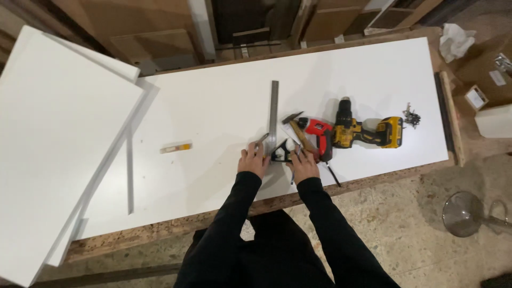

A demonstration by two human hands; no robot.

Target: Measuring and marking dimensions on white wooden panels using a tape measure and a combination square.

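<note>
A metal combination square (pixel 273 114) lies on the white board (pixel 224 106), its steel blade pointing away from me and its dark head near the board's front edge. My left hand (pixel 253 160) rests on the board beside the blade's near end, fingers on a thin metal piece. My right hand (pixel 303 163) presses on the square's head and holds a pencil-like tool. Black sleeves cover both arms.
A hammer (pixel 298 130), a red power tool (pixel 319 136) and a yellow-and-black drill (pixel 362 130) lie right of my hands. Screws (pixel 411 116) sit further right, a small yellow-ended piece (pixel 176 147) to the left. White panels (pixel 58 138) overlap the bench's left end.
</note>
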